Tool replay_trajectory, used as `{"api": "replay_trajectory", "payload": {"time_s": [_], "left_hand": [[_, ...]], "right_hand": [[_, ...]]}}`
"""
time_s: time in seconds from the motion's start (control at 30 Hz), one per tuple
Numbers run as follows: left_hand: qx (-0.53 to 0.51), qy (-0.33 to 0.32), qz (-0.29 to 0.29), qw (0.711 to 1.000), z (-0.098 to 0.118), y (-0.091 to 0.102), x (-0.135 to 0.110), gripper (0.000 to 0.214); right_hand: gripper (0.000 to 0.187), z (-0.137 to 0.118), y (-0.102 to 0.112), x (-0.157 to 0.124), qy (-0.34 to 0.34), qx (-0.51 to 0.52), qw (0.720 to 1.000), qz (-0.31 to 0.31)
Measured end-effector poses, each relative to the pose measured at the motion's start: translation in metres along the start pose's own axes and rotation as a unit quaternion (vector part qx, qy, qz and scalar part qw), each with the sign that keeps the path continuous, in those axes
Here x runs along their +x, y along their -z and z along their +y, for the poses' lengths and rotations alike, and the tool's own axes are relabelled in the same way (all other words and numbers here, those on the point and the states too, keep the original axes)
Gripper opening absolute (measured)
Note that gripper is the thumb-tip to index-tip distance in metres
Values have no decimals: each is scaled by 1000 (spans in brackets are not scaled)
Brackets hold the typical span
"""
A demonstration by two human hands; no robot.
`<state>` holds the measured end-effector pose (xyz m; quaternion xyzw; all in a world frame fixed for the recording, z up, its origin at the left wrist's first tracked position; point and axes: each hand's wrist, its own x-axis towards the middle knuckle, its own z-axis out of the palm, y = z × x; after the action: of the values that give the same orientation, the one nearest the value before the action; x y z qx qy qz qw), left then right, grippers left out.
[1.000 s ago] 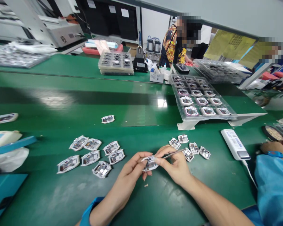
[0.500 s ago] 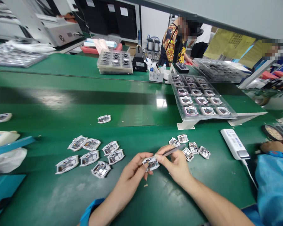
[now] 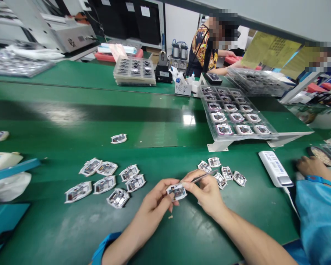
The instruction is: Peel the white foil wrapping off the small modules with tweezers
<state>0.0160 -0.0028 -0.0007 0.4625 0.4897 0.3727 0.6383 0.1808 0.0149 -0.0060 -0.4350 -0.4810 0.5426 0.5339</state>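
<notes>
Loose modules (image 3: 220, 180) (white-edged) lie just beside the right hand (image 3: 205, 191).

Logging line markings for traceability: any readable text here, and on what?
Nothing is legible.
Module in the left hand: markings too small.
Handwritten card: too blurred.
Label on the white corded unit: too small.
Yellow posters: too blurred.
White wall sheets: too small.
</notes>
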Motion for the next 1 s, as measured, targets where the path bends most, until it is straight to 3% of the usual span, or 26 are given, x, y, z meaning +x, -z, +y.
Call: {"api": "replay_trajectory", "payload": {"time_s": [0.7, 1.0], "left_hand": [[1, 6, -21, 1000, 7, 4, 0, 34], [22, 21, -18, 999, 4, 8, 2, 48]], "right_hand": [[5, 6, 2, -3, 20, 21, 999, -20], [14, 2, 4, -3, 25, -14, 999, -26]]}}
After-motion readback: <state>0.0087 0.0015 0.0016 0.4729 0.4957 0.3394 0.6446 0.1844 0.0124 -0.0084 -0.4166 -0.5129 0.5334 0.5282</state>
